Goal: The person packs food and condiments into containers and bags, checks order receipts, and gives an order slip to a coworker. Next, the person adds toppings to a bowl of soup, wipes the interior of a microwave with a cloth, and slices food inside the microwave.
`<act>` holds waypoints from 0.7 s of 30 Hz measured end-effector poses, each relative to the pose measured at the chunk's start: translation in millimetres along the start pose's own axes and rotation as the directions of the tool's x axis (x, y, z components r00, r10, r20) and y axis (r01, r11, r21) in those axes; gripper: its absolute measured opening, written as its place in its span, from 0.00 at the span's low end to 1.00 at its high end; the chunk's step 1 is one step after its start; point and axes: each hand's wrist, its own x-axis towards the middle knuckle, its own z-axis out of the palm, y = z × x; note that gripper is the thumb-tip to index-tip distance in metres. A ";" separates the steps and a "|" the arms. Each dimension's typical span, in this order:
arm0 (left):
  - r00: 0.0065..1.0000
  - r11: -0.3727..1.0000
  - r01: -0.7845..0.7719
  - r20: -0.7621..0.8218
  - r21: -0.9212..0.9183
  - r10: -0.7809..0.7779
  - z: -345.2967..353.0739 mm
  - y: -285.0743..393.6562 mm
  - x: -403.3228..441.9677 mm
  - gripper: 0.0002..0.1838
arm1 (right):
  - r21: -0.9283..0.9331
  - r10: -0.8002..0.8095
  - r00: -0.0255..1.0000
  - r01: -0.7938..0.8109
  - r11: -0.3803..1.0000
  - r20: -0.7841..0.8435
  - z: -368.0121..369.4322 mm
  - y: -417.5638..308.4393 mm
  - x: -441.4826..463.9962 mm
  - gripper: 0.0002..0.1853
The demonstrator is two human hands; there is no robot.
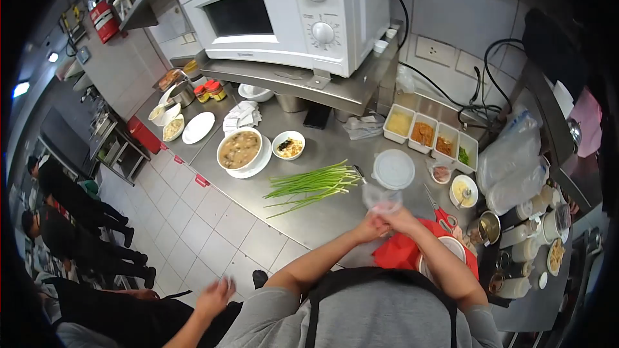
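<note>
My left hand (371,227) and my right hand (397,218) meet over the steel counter, their fingers closed together at the lower edge of a clear, crumpled-looking plastic piece (379,197). Whether it is a bag, a glove or a cup I cannot make out. Just left of it lies a bunch of green onions (309,184). A round tub with a translucent lid (394,169) stands beyond my hands. Under my right forearm are a red cloth (394,252) and a white round container, partly hidden. Red-handled scissors (445,218) rest to the right.
A soup bowl (240,150) on a plate and a smaller bowl (288,146) stand at left. Several seasoning tubs (422,133) line the back. A microwave (290,16) sits on an overhead shelf. A co-worker's hand (216,298) reaches in at lower left.
</note>
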 end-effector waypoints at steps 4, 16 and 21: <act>0.981 0.988 -0.107 -0.147 0.113 0.123 -31.0 84.7 -4.1 0.10 | 0.871 -0.003 0.998 0.060 0.487 -0.066 -29.2 -20.5 -4.2 0.21; 0.842 0.724 -0.540 0.283 0.430 0.460 -73.0 177.6 8.1 0.10 | 0.414 0.266 0.949 -0.178 0.893 -0.167 -33.3 -79.6 -0.4 0.19; 0.921 0.692 -0.348 0.091 0.632 0.380 -87.3 150.0 30.4 0.08 | 0.310 0.211 0.961 -0.149 0.939 -0.177 -31.5 -104.3 -19.5 0.09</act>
